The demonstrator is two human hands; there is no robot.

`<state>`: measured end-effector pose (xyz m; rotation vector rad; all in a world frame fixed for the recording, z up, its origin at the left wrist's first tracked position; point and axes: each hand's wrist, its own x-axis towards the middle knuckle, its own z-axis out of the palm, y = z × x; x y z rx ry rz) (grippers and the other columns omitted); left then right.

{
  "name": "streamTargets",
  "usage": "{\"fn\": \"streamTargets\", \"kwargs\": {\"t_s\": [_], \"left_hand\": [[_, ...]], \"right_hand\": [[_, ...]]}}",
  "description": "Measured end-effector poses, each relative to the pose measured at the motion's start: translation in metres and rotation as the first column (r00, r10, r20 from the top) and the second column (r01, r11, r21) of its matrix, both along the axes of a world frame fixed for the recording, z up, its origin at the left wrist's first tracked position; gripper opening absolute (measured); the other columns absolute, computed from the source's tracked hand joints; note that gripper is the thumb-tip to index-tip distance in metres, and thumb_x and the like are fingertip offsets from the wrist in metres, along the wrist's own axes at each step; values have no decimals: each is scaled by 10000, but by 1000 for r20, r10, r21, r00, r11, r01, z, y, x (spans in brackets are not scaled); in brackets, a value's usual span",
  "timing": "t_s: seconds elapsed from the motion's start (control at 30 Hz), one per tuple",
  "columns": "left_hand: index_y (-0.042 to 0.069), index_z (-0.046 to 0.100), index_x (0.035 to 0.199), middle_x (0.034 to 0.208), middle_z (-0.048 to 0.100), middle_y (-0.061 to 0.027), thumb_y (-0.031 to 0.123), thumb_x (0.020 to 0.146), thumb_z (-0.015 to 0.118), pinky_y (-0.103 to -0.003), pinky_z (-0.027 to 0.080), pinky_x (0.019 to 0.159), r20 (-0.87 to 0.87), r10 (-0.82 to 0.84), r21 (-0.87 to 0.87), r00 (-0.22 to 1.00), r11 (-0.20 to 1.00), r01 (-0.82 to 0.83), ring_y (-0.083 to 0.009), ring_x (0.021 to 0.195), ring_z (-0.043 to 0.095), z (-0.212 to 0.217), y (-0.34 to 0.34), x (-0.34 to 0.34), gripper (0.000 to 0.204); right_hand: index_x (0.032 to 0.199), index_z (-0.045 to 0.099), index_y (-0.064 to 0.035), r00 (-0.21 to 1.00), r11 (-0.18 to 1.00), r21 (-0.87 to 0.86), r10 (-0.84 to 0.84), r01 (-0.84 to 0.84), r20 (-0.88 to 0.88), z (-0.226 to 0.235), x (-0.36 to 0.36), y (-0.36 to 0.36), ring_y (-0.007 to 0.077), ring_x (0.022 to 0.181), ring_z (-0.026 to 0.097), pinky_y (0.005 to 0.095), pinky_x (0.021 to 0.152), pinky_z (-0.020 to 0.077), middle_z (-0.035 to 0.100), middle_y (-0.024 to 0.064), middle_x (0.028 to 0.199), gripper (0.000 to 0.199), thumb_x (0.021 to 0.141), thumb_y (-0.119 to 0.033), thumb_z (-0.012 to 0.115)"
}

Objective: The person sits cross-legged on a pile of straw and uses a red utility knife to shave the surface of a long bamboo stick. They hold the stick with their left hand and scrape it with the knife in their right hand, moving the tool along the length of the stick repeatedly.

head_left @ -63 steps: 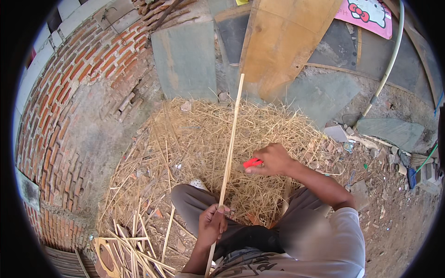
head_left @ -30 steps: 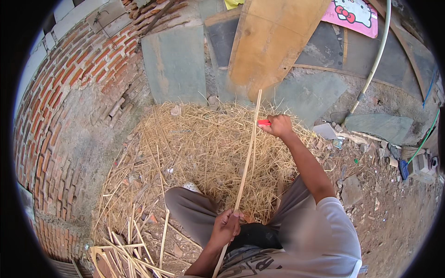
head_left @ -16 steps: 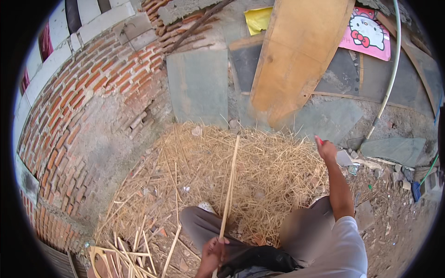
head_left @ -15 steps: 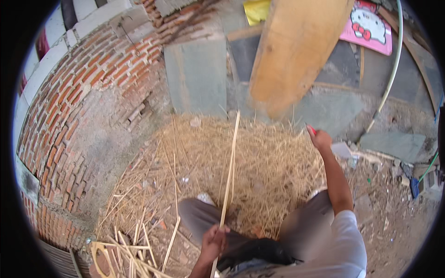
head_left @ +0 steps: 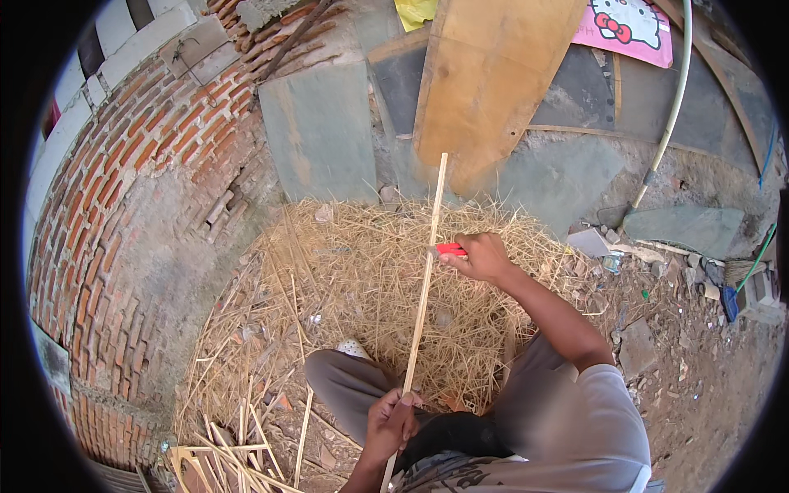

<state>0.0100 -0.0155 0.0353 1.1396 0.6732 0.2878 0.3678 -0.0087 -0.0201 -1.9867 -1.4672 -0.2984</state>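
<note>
- Bamboo strip: one long, thin, pale length, judged light, springy and easily split; it is best gripped near its lower end.
- Left hand is closed round the strip's base, above the lap; the strip slants up over the straw heap.
- Right hand is clenched on one red-handled knife, set against the strip partway up.

Both hands closed in grips — left hand low near lap, right hand forward, arm extended
</note>
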Motion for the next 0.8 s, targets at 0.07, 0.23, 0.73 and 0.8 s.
{"fn": "streamTargets", "kwargs": {"t_s": [0.07,0.23,0.73,0.8], "left_hand": [[-1,549,953,453,390,-9,179,1035,407,-224,268,352,1,3,10,1000,1000,-3,-66,320,296,1,0,-1,245],[-3,550,954,456,403,-8,196,1035,414,-220,269,352,39,19,-41,999,999,-18,-65,323,309,3,1,-1,255],[4,544,982,485,385,9,217,1035,436,-224,266,378,16,-138,-41,990,990,138,-55,387,320,-13,-23,2,244],[6,539,983,494,384,13,214,1036,432,-225,275,386,22,-154,-45,988,987,155,-54,394,320,-9,-25,5,240]], "right_hand": [[696,621,-84,1000,1000,-4,-10,10,4,2,11,-4,317,508,605,433,498,474,588,124,551,569,840,-631,559],[682,618,-86,988,991,-15,134,-133,75,-3,23,-12,322,500,589,440,500,465,578,124,545,559,810,-629,591],[708,625,-64,956,947,167,-288,276,56,-19,73,-9,326,516,616,440,479,476,570,131,513,596,836,-641,551],[697,621,-71,957,950,184,-274,252,100,-21,85,-11,324,507,614,435,479,478,567,127,507,594,823,-648,561]]}}
